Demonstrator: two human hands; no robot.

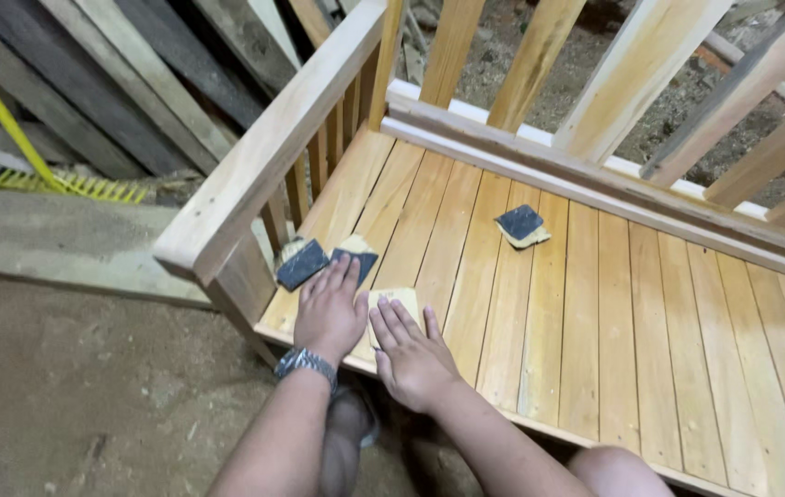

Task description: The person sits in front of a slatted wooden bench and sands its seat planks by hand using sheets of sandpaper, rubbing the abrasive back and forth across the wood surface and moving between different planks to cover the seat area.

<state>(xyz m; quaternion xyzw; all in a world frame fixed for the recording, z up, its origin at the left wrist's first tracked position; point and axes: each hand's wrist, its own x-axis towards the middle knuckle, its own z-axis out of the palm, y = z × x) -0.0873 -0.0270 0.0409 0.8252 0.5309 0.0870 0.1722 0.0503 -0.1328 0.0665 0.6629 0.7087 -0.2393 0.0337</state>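
We look down at a slatted wooden bench [540,304]. Our left hand [330,311] lies flat on its seat, fingers together, fingertips on a dark sandpaper piece [355,260]. Our right hand [411,354] presses a pale sandpaper sheet [396,301] beside it, fingers slightly spread. Another dark piece [301,264] sits by the bench's armrest [268,147]; a fourth [520,225] lies near its backrest.
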